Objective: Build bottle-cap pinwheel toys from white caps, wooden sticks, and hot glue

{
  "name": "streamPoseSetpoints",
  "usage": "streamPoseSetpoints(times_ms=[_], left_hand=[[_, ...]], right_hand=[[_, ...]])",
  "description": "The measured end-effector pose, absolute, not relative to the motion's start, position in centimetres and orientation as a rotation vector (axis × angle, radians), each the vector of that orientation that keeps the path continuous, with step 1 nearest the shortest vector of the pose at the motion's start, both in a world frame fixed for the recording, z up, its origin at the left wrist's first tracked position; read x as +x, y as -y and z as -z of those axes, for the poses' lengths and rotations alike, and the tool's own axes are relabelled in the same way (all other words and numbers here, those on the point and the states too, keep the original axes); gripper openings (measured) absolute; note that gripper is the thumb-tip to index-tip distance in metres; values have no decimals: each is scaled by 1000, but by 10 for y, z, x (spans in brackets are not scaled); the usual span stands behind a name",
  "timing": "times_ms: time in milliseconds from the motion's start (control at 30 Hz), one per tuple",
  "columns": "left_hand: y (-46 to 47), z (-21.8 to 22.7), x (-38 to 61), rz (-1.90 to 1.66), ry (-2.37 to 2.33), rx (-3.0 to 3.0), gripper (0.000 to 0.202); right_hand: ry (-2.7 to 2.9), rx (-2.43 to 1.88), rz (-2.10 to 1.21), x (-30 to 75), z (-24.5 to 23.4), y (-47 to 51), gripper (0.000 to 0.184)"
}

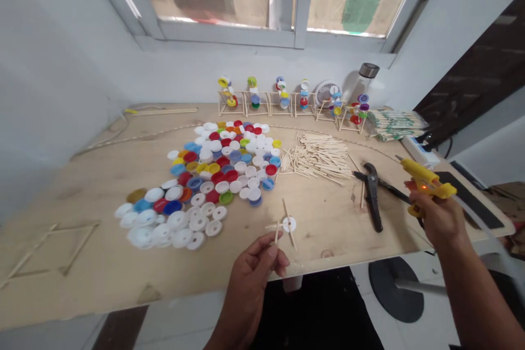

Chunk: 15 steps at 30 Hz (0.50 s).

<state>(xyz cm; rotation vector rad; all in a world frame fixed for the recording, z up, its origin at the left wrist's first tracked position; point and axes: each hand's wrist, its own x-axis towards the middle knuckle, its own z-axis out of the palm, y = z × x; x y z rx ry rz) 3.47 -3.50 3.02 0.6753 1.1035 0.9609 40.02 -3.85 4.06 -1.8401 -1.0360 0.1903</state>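
Observation:
My left hand [251,276] pinches the lower end of a thin wooden stick that is part of a small piece [284,225], several sticks joined to a white bottle cap, held just above the plywood table [102,262]. Off to the right, my right hand [438,217] grips a yellow glue gun [426,181], its nozzle pointing left and up, a little above the table's right end. Black pliers [372,194] lie between the two hands.
A big spread of coloured and white bottle caps [213,175] covers the table's middle. A heap of wooden sticks [320,156] lies beside it. Several finished stick-and-cap models [287,99] line the back wall. A square stick frame [53,249] lies front left. A power strip [418,150] sits far right.

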Motion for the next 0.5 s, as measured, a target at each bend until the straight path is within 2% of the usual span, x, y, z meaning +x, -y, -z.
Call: streamPoseSetpoints(times_ms=[100, 200, 300, 500], left_hand=[[35, -31, 36, -962, -1092, 677, 38], [36, -31, 36, -976, -1094, 684, 37], [37, -31, 35, -971, -1106, 673, 37], [38, -30, 34, -967, -1096, 638, 35]], right_hand=[[981, -1630, -586, 365, -53, 34, 30], [1026, -1549, -908, 321, -59, 43, 36], [1174, -1585, -1087, 279, -62, 60, 31], [1391, -1455, -1223, 237, -71, 76, 25]])
